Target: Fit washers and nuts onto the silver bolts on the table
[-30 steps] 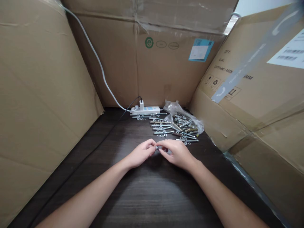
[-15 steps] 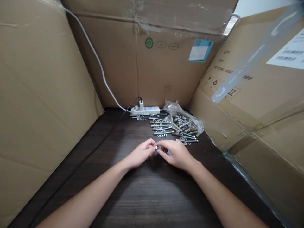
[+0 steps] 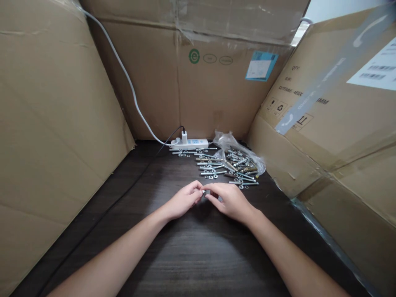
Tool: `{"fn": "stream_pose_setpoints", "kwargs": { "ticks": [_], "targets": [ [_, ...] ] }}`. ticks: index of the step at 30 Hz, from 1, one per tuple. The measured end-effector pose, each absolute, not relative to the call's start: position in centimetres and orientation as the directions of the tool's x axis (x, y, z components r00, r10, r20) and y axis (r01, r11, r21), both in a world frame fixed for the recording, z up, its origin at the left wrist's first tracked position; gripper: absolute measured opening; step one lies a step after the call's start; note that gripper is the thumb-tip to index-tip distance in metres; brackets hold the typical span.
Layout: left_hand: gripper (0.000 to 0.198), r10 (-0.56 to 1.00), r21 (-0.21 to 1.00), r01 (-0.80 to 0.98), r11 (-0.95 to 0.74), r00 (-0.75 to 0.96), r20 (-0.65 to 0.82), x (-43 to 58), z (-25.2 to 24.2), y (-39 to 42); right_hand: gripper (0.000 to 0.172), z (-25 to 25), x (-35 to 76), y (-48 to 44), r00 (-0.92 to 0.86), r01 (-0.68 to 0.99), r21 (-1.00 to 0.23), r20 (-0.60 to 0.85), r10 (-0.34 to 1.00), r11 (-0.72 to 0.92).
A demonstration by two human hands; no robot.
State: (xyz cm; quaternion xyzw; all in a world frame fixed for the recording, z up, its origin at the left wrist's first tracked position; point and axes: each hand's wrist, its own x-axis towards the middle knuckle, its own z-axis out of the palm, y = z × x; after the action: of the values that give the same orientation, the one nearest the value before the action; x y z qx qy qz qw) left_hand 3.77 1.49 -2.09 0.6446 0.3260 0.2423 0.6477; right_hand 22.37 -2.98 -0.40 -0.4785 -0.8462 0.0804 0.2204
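Just in front of the bolt pile, a small shiny metal nut shows between my fingertips. My left hand is closed, with thumb and forefinger pinching the nut from the left. From the other side my right hand curls in, its forefinger at the top of the nut and its thumb just below. Whether a bolt runs behind the fingers is hidden. Beyond my hands lie several bolts with metal sleeves, in rows with loose washers beside them.
A heap of bolts spills from a clear plastic bag at the back right. Behind the rows is a white power strip with a plug. A black cable crosses the dark table on the left. Cardboard walls enclose three sides.
My fingers have shifted very slightly around the nut, and a bit more grey metal shows between them. The right thumb has moved a little to the right. Everything else stays put.
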Motion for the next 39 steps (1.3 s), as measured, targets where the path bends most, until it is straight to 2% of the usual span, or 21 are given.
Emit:
{"fn": "stream_pose_setpoints", "kwargs": {
  "ticks": [7, 11, 18, 25, 39],
  "targets": [
    [0.021, 0.726, 0.993, 0.104, 0.062, 0.678, -0.117, 3.76, -2.13, 1.54, 0.022, -0.33, 22.17, -3.08, -0.412, 0.778, -0.391, 0.274, 0.869, 0.492],
    [0.022, 0.728, 0.992, 0.113, 0.063, 0.675, -0.123, 3.74, -2.29, 1.58, 0.020, -0.05, 22.17, -3.15, -0.451, 0.755, -0.372, 0.302, 0.840, 0.540],
    [0.020, 0.718, 0.992, 0.115, 0.047, 0.687, -0.114, 3.70, -2.41, 1.61, 0.023, -0.28, 22.36, -3.04, -0.405, 0.796, -0.360, 0.282, 0.870, 0.487],
    [0.019, 0.725, 0.992, 0.118, 0.050, 0.678, -0.118, 3.71, -2.35, 1.60, 0.022, -0.18, 22.34, -3.13, -0.459, 0.750, -0.362, 0.318, 0.830, 0.554],
    [0.020, 0.729, 0.993, 0.108, 0.056, 0.675, -0.115, 3.70, -2.39, 1.49, 0.023, -0.38, 22.39, -2.95, -0.433, 0.768, -0.359, 0.318, 0.843, 0.530]
  ]
}}
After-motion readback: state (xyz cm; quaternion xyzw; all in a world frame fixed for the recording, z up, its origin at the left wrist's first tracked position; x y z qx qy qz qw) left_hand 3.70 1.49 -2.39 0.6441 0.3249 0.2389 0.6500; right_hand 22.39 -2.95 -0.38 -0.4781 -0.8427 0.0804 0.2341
